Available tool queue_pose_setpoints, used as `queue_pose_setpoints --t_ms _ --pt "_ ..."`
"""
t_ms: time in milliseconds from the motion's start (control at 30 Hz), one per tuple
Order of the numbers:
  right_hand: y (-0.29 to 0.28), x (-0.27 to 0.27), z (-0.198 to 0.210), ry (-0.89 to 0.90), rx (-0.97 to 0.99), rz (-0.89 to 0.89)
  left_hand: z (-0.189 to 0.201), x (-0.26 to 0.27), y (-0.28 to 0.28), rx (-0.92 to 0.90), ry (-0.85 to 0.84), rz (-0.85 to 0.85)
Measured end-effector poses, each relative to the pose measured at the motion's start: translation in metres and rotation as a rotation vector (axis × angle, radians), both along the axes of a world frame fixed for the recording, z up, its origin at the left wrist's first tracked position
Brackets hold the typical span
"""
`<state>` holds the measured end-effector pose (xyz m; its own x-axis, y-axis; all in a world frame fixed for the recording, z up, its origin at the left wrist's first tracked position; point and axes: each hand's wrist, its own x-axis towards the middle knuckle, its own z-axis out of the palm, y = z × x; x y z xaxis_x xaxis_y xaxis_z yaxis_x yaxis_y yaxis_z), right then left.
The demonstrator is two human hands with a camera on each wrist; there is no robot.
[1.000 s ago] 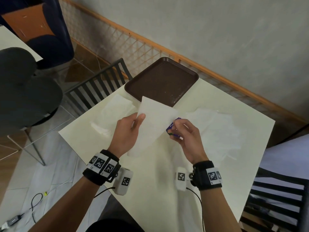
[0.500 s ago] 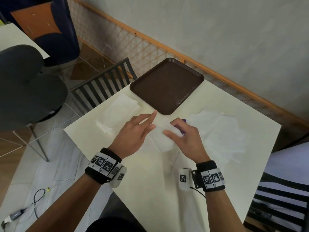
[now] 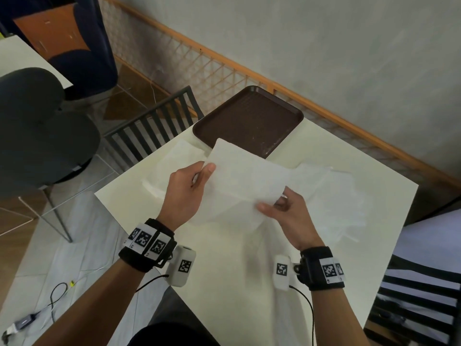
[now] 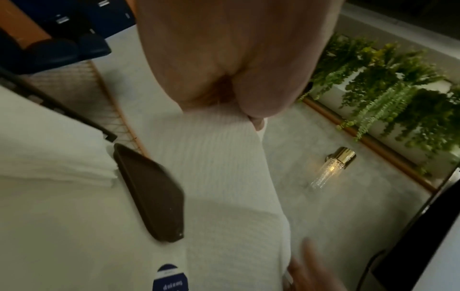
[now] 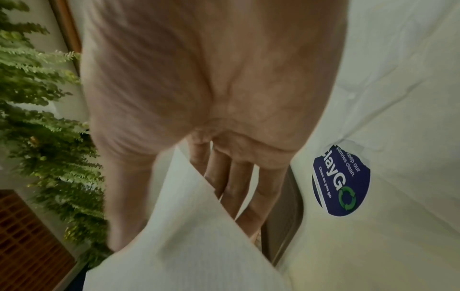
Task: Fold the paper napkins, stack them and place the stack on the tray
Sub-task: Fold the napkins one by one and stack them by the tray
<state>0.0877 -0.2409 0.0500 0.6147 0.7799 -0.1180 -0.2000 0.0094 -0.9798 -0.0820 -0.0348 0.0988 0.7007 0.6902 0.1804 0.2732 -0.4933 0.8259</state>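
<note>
The napkin (image 3: 243,186) is hanging in the air above the bench (image 3: 224,283), and it is hiding the near edge of the brown tray (image 3: 252,121) behind it. The left hand (image 3: 185,193) is pinching the napkin's left edge between thumb and fingers, with the fingers themselves lying out of sight behind the sheet. The right hand (image 3: 287,216) is gripping the lower right corner, thumb on the near face and fingers (image 5: 239,189) curling behind. In the wrist views the palms are filling most of the frame, and much of the scene is blurring. A round blue sticker (image 5: 342,181) is sitting on the bench, partly torn at its top; the words "Keep our pantries clean", "Clean as you go" and the cut-off "layGO" are readable. Loose napkins (image 3: 346,203) are lying crumpled at the right of the bench, and a folded stack (image 3: 172,166) is lying at the left beside the tray, its lower part hiding behind the left hand.
</note>
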Motion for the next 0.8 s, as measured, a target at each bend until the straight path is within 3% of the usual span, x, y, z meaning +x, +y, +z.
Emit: queue_pose_setpoints --t_ms 233,367,433,533,633,800 --pt "0.007 -0.002 0.002 0.109 0.01 -0.07 -0.014 -0.006 0.006 -0.242 0.027 0.019" --pt "0.007 0.005 0.003 -0.008 -0.003 -0.008 -0.002 -0.013 0.014 -0.447 -0.026 -0.11" --pt "0.008 0.012 0.003 -0.04 0.042 -0.09 0.0 -0.016 0.022 -0.386 -0.012 -0.181" --pt "0.011 0.017 0.002 -0.059 0.113 -0.129 0.004 -0.02 0.026 -0.29 -0.132 -0.249" --pt "0.014 0.023 -0.004 -0.008 0.139 -0.118 0.004 -0.022 0.029 -0.255 -0.196 -0.275" --pt "0.016 0.022 -0.005 -0.006 0.125 -0.034 0.001 -0.028 0.033 -0.287 -0.154 -0.241"
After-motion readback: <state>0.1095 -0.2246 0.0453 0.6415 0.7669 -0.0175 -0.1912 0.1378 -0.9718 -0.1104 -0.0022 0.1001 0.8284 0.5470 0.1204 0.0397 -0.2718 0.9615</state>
